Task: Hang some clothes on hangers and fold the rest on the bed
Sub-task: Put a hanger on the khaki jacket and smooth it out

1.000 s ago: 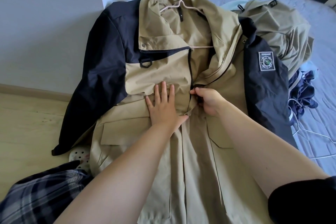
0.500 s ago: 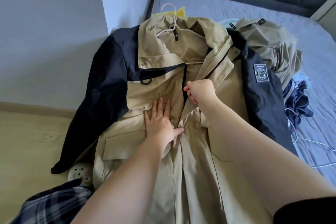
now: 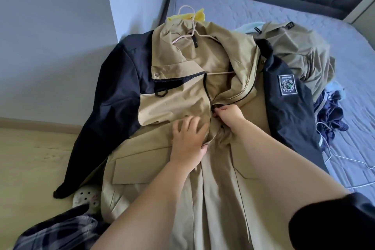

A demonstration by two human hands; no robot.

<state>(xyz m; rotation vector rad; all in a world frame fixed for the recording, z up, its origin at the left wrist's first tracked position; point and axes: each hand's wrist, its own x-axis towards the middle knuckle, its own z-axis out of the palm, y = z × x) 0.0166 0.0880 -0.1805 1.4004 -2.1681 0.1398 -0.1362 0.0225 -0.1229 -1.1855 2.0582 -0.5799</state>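
A khaki jacket with dark navy sleeves lies spread over the bed's corner, front up, on a pale pink hanger whose hook sticks out past the collar. My left hand presses flat on the left front panel beside the zip, its thumb tucked at the panel's edge. My right hand pinches the zip at mid-chest, fingers curled round it. Above my right hand the zip is open.
A second khaki garment and a dark blue one are heaped on the grey mattress to the right. Thin wire hangers lie near the bed's edge. A yellow cloth peeks behind the collar. A perforated clog sits on the wooden floor.
My right hand slid up the zip, then came slightly back down. My left hand stayed pressed on the panel, fingers spreading a little. The head camera tilted up, showing more bed.
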